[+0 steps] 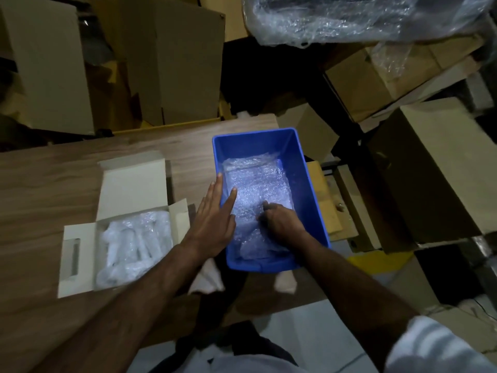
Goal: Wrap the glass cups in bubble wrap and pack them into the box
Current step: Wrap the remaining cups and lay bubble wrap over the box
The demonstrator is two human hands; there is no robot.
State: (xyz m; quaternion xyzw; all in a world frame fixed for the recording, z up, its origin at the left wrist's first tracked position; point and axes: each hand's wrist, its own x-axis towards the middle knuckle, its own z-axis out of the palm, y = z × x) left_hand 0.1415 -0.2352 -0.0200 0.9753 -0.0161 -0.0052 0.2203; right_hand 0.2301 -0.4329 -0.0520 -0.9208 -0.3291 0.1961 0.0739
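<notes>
My right hand (279, 222) is curled knuckles-up inside the blue bin (309, 181), right of centre frame, fingers bent into the bubble wrap (258, 189); I cannot tell whether they pinch a sheet. My left hand (215, 219) lies flat and open across the bin's left rim, holding nothing. The wrap's long axis runs up-frame. The box (80, 254), lower left, holds wrapped cups (134, 243); my left hand is nearer it.
</notes>
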